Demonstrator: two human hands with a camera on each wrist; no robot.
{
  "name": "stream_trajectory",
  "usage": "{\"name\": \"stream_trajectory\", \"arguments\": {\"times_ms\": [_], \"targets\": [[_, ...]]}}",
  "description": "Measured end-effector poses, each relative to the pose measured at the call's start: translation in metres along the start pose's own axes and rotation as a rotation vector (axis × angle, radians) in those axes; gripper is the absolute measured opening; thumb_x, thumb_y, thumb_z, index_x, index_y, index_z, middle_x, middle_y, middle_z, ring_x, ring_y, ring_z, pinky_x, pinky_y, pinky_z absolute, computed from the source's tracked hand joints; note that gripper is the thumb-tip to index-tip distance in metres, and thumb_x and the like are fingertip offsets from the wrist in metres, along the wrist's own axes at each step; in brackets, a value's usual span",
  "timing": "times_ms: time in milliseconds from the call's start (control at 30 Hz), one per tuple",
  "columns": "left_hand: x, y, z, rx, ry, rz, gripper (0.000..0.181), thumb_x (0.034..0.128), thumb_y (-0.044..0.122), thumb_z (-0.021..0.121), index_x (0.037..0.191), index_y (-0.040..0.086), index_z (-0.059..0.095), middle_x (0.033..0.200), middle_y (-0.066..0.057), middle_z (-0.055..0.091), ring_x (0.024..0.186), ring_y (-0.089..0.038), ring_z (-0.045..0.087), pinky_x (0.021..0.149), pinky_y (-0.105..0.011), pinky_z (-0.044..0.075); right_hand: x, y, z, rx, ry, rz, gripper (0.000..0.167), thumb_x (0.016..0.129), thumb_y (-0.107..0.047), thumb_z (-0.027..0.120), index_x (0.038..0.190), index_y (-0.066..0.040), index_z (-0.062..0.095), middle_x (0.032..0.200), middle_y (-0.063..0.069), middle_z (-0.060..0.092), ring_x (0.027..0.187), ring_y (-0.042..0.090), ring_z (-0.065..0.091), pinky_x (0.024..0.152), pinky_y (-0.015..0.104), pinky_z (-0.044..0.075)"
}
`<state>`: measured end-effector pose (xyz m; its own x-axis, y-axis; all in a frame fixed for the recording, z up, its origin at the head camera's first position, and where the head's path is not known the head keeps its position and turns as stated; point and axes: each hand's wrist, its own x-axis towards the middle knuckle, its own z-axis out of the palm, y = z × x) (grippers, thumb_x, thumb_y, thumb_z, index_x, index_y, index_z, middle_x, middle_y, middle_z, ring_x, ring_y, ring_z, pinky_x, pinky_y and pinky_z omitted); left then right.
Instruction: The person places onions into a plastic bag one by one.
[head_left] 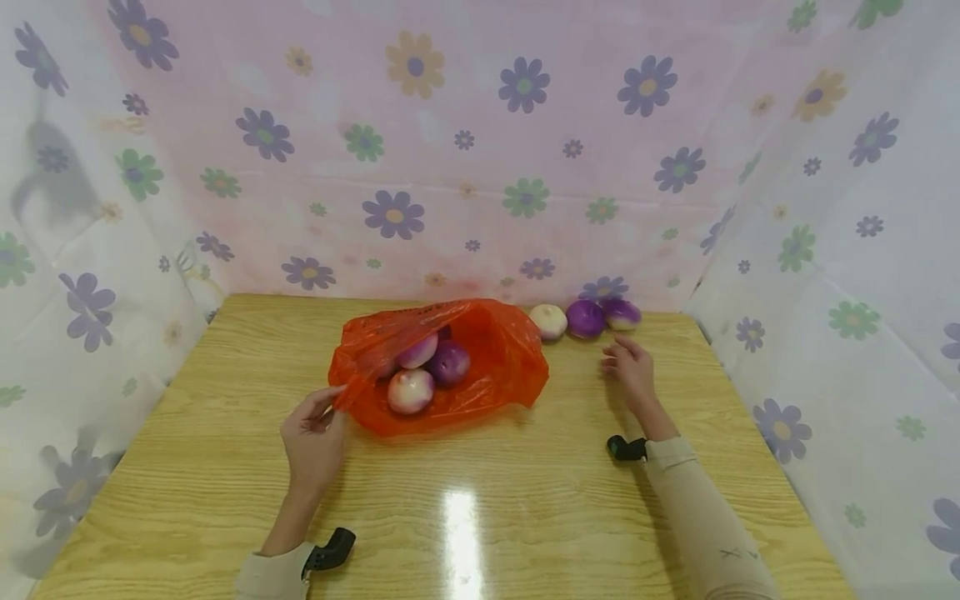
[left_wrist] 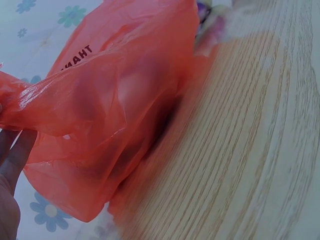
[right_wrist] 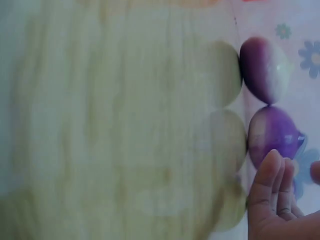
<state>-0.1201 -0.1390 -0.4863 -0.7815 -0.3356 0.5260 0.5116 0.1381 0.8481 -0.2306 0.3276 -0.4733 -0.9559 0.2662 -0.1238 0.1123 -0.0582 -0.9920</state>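
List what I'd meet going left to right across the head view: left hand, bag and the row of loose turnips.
Left hand → red plastic bag → white-topped turnip → purple-topped turnip → rightmost turnip.

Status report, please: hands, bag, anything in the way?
Left hand pinching edge of red bag. Right hand empty, near three loose turnips. Bag open, more turnips inside. No obstruction visible.

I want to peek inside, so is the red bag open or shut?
Open: the bag has its mouth gaping, turnips show inside, and the left hand pinches its edge.
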Motion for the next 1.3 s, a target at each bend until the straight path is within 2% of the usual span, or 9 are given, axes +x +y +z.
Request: {"name": "stream_trajectory", "arguments": {"times_ms": [200,367,533,733,867,1033,1100,1200,1300], "targets": [[0.0,-0.001,-0.001,-0.004,0.005,0.003,0.018,0.0883,-0.019,0.063,0.104,-0.013,0.07,0.1,0.014,0.073,0.095,0.0,0.07,0.081,-0.014,0.056,0.011,0.004,-0.006,0.071,0.079,0.024,0.052,0.104,-0.007,0.051,0.146,0.015,0.033,0.077,-0.009,0.066,0.063,0.008,0.067,0.066,0.025,0.061],[0.0,-0.001,-0.001,-0.021,0.004,0.011,0.018,0.0879,-0.02,0.062,0.104,-0.015,0.069,0.1,0.012,0.074,0.096,-0.001,0.071,0.081,-0.015,0.056,0.02,-0.001,-0.011,0.045,0.113,0.017,0.054,0.102,-0.006,0.052,0.146,0.017,0.033,0.076,-0.012,0.065,0.062,0.003,0.065,0.065,0.023,0.06],[0.0,0.0,-0.002,-0.022,0.002,0.011,0.019,0.0883,-0.02,0.061,0.104,-0.015,0.069,0.1,0.012,0.073,0.096,-0.001,0.071,0.081,-0.015,0.056,0.028,-0.006,-0.013,-0.012,0.145,-0.003,0.055,0.102,-0.008,0.054,0.148,0.015,0.035,0.099,0.0,0.056,0.069,0.001,0.06,0.071,0.02,0.059],[0.0,0.0,-0.002,-0.016,-0.003,0.017,0.019,0.0882,-0.021,0.061,0.104,-0.015,0.069,0.1,0.013,0.073,0.096,-0.001,0.071,0.081,-0.015,0.056,0.05,-0.003,-0.018,-0.05,0.197,-0.02,0.061,0.102,-0.014,0.055,0.151,0.013,0.032,0.11,0.006,0.047,0.071,0.002,0.052,0.064,0.017,0.055],[0.0,-0.001,-0.001,-0.024,-0.008,0.008,0.02,0.0882,-0.021,0.06,0.105,-0.015,0.069,0.1,0.011,0.073,0.097,-0.001,0.071,0.082,-0.015,0.056,0.065,0.002,-0.022,-0.154,0.232,-0.035,0.069,0.103,-0.029,0.057,0.154,0.009,0.028,0.126,0.012,0.045,0.08,0.006,0.053,0.065,0.015,0.052],[0.0,-0.002,-0.001,-0.032,-0.001,-0.018,0.019,0.0887,-0.021,0.059,0.104,-0.016,0.069,0.099,0.011,0.073,0.096,-0.001,0.071,0.08,-0.015,0.056,0.077,0.002,-0.022,-0.303,0.239,-0.05,0.078,0.103,-0.044,0.052,0.157,0.003,0.024,0.15,0.024,0.033,0.099,0.015,0.052,0.068,0.012,0.047],[0.0,-0.003,0.0,-0.03,0.002,-0.019,0.019,0.0886,-0.021,0.06,0.104,-0.016,0.069,0.099,0.012,0.073,0.096,-0.001,0.071,0.08,-0.014,0.056,0.08,0.0,-0.02,-0.342,0.229,-0.045,0.08,0.102,-0.047,0.051,0.158,0.002,0.022,0.154,0.025,0.03,0.111,0.021,0.05,0.073,0.014,0.047],[-0.001,-0.003,0.0,-0.029,0.004,-0.017,0.019,0.0883,-0.021,0.06,0.104,-0.016,0.069,0.1,0.012,0.074,0.096,-0.001,0.071,0.081,-0.014,0.056,0.083,-0.002,-0.016,-0.381,0.213,-0.038,0.081,0.103,-0.045,0.052,0.158,0.004,0.021,0.158,0.027,0.029,0.127,0.031,0.047,0.093,0.028,0.05],[-0.001,-0.003,0.0,-0.019,0.007,-0.013,0.019,0.0882,-0.021,0.06,0.104,-0.015,0.069,0.1,0.013,0.073,0.097,-0.001,0.07,0.081,-0.014,0.056,0.085,-0.004,-0.011,-0.416,0.2,-0.038,0.08,0.103,-0.039,0.055,0.157,0.008,0.019,0.158,0.031,0.028,0.14,0.04,0.04,0.114,0.042,0.04]]}}
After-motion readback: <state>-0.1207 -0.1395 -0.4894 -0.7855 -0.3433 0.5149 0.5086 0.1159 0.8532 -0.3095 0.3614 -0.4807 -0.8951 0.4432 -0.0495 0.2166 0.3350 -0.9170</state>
